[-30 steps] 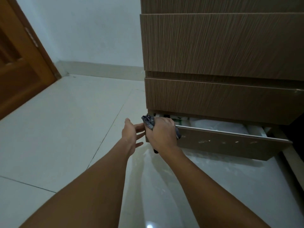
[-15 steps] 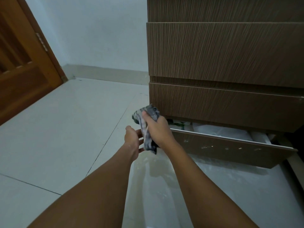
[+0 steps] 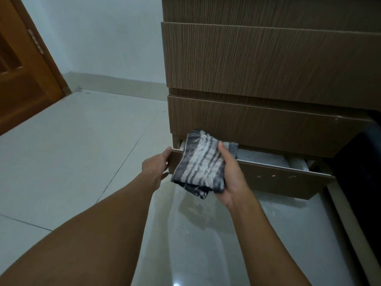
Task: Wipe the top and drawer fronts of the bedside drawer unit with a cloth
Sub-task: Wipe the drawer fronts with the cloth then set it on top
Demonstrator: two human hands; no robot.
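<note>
The brown wood-grain drawer unit (image 3: 257, 65) fills the upper right. Its bottom drawer (image 3: 274, 178) is pulled out, with pale contents inside. My right hand (image 3: 231, 178) holds a folded grey-and-white striped cloth (image 3: 202, 164) flat, palm up, in front of the drawer's left end. The cloth looks dusty. My left hand (image 3: 157, 164) grips the left corner of the open drawer's front panel. The two drawer fronts above are closed.
Glossy pale floor tiles (image 3: 82, 151) spread to the left and below. An orange-brown wooden door (image 3: 22, 69) stands at the far left beside a white wall with a skirting board. Something dark (image 3: 358, 162) sits to the right of the unit.
My right hand turned palm up and spread the cloth flat, moving right over the drawer's left end. My left hand moved from near the cloth to the drawer's left corner.
</note>
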